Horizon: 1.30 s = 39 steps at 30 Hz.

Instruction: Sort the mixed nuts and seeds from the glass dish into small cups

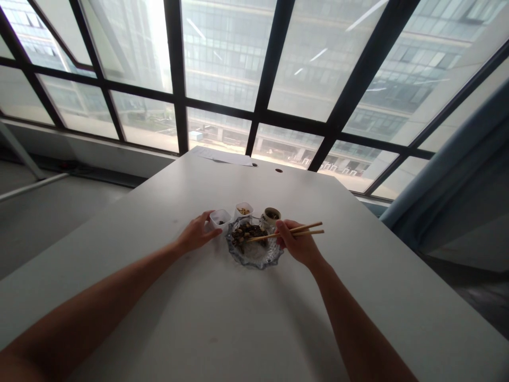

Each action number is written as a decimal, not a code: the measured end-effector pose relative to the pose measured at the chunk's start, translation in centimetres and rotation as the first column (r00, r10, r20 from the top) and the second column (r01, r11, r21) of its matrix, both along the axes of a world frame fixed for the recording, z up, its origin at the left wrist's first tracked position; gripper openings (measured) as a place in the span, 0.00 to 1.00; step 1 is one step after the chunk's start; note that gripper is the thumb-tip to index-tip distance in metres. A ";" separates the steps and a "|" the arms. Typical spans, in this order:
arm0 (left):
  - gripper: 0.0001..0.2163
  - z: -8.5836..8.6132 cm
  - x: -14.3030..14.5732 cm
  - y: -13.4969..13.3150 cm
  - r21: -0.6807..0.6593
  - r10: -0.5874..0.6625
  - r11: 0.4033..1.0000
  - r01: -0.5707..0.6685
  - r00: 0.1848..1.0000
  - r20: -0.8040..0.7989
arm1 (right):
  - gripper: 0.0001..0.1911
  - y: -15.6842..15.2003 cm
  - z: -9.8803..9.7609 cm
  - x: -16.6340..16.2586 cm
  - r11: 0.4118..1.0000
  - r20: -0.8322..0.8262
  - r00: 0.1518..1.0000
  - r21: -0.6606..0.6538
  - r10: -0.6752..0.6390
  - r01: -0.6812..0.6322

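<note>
Pinching chopsticks [308,233] in my right hand [293,241], tips over the glass dish [260,260]; my left hand [198,232] has thumb and fingers clamped around the small cup [218,215].

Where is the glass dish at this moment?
In the head view, the glass dish sits just below centre on the table, between the left hand and right hand.

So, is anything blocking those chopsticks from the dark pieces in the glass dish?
Nothing visible. The chopsticks in the right hand reach in over the right side of the glass dish, tips at the dark pieces. The left hand is aside, at a white cup.
</note>
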State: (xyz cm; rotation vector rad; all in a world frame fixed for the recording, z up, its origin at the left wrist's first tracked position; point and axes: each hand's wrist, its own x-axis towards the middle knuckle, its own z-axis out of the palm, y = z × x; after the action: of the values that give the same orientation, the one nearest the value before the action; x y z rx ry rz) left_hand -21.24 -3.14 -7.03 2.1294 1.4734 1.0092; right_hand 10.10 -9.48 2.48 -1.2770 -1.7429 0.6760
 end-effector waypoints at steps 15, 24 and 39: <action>0.32 -0.1 0.1 0.0 -0.001 0.001 1.000 -0.002 1.000 -0.005 | 0.32 0.0 0.8 1.2 0.965 -0.054 0.981 0.177 -0.186 0.193; 0.32 0.1 0.2 -0.1 0.015 0.006 1.000 -0.006 1.000 0.002 | 0.28 0.1 0.2 1.4 0.972 0.099 0.985 0.204 -0.139 0.116; 0.31 0.3 0.2 -0.2 0.003 0.011 1.000 -0.011 1.000 -0.001 | 0.28 -0.2 0.0 0.6 0.957 0.315 0.947 0.289 -0.072 -0.024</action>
State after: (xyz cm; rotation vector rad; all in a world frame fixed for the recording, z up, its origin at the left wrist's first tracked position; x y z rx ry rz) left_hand -21.04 -3.34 -6.77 2.1258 1.4870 1.0147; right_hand 10.68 -9.69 2.48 -1.2491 -1.9992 0.1878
